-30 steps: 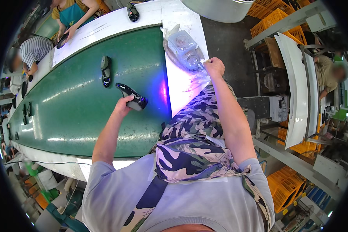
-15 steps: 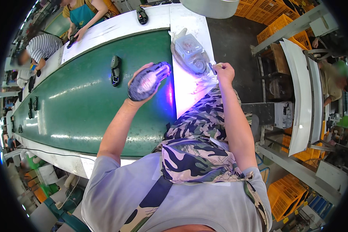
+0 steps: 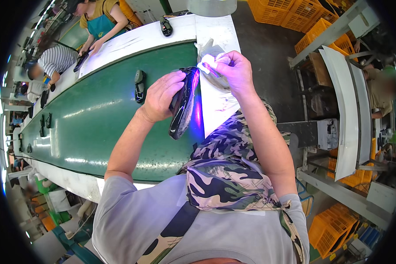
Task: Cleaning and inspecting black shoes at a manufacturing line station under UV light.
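My left hand (image 3: 159, 97) is closed on a black shoe (image 3: 181, 115), tilted on edge above the green belt near its right end. Thumb and fingers of my right hand (image 3: 236, 72) pinch a slim brush-like tool (image 3: 212, 69). Its end is lit bright white and violet beside the shoe's far end; I cannot tell whether they touch. Behind the right hand, clear plastic wrapping (image 3: 220, 82) lies on the white tabletop (image 3: 213, 113). The tub there is mostly hidden.
The green belt (image 3: 105, 119) carries another shoe (image 3: 139, 86) and several farther off. One shoe (image 3: 166, 27) rests on the far white ledge. Co-workers handle shoes at the far left. A round metal lamp housing (image 3: 212, 8) overhangs the tabletop; orange crates (image 3: 273, 12) stand behind.
The right hand has come left from the tub to the shoe with the tool. My left hand has turned the shoe from showing its sole to standing on edge.
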{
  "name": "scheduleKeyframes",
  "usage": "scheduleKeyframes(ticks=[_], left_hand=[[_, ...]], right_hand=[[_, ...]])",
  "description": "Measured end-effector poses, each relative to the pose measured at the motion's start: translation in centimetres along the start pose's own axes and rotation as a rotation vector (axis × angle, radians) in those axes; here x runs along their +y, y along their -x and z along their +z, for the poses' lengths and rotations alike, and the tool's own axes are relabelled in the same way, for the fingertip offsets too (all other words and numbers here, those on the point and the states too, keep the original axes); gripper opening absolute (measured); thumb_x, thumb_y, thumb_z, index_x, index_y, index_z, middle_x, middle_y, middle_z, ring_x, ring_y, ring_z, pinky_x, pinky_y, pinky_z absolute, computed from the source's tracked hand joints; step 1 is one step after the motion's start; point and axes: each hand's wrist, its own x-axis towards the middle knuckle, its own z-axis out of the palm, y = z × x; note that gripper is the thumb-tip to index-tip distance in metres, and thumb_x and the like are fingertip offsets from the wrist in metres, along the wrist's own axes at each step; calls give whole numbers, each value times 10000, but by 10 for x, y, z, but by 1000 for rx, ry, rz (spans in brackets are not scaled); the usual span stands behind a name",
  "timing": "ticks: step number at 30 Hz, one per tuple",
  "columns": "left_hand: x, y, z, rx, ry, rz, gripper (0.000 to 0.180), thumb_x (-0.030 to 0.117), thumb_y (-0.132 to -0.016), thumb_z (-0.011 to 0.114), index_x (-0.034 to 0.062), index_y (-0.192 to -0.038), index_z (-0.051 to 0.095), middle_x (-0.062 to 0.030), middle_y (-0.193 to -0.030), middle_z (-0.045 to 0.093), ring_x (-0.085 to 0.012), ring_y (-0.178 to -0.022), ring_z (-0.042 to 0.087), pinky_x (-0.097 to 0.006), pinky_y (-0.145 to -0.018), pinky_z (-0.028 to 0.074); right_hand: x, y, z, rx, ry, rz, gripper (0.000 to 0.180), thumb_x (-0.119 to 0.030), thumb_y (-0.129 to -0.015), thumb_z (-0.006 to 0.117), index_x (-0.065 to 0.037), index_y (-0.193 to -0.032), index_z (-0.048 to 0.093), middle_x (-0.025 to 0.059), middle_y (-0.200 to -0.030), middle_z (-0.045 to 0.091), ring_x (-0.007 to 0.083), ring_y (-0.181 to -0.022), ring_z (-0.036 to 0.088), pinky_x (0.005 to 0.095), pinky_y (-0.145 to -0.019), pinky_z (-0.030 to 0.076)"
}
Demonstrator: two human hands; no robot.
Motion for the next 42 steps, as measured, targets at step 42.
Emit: scheduleKeyframes(ticks=[42], left_hand=[[2, 8, 25, -310, -70, -306, 614, 14, -597, 738, 23, -1188, 574, -164, -1098, 689, -348, -873, 702, -423, -778, 585]], right_hand=[[-8, 39, -9, -117, -66, 40, 165, 49, -776, 730, -21, -806, 584, 49, -849, 631, 100, -720, 581, 255, -647, 505]])
